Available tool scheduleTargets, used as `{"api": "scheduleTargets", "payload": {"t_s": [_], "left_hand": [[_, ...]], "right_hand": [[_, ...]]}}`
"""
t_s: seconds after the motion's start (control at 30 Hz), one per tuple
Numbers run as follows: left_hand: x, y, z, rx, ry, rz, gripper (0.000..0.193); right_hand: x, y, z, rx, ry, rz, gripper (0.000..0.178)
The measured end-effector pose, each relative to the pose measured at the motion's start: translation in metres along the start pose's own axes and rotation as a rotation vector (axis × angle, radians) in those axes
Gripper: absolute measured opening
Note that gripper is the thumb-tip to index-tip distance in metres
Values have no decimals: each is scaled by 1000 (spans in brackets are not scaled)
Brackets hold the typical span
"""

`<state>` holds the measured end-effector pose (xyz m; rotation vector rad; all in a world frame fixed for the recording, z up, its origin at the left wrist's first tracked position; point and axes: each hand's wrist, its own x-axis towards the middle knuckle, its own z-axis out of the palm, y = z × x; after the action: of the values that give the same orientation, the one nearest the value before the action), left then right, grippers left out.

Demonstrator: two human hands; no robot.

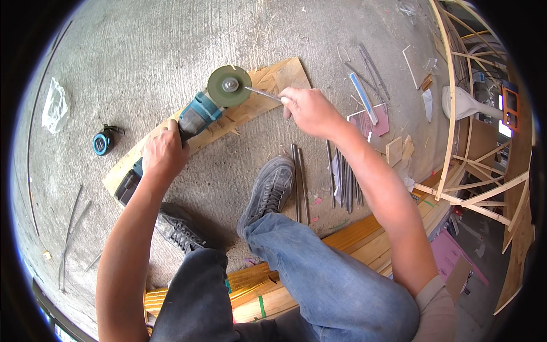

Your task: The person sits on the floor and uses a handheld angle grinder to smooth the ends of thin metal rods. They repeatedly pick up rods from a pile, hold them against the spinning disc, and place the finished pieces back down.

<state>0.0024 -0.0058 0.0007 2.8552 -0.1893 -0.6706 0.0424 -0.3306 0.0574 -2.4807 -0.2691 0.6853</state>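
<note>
Rough grey concrete floor (pixel 171 51) under everything; on it, slantwise, a long pale wooden board (pixel 288 74). A teal-and-black cordless angle grinder (pixel 200 113) lies along the board, head toward the upper right, battery end at the lower left. Left hand (pixel 165 149) is wrapped around the grinder's body, fingers curled with little gap. Right hand (pixel 307 111) is bunched, thumb and forefinger pinching the rod described below. Flat olive-green round disc (pixel 219 91) on the grinder's head, its face with the central nut upward. Thin grey metal rod (pixel 264 93) projects from the right hand toward the disc, its tip at the rim.

Step in hand, as judged: presenting the rod's end to the disc for grinding or trimming. Next move would call for a firm grinder, a steady rod angle and light pressure, right-hand fingers kept back from the rim.

Hard to make out: the grinder's mid-body and any switch, covered by the left hand; the rod's rear end, lost in the right; whether tip and disc touch or merely overlap in view; whether the disc spins.
</note>
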Motion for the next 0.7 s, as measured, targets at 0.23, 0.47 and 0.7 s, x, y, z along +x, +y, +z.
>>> {"api": "scheduleTargets", "payload": {"t_s": [0.23, 0.47, 0.7], "left_hand": [[-2, -3, 0, -3, -6, -15, 36], [1, -1, 2, -39, 17, 4, 37], [-1, 1, -2, 1, -20, -11, 40]], "right_hand": [[-28, 46, 25, 1225, 685, 574, 33], [-91, 133, 66, 1927, 1096, 873, 40], [-114, 69, 106, 814, 555, 689, 38]]}}
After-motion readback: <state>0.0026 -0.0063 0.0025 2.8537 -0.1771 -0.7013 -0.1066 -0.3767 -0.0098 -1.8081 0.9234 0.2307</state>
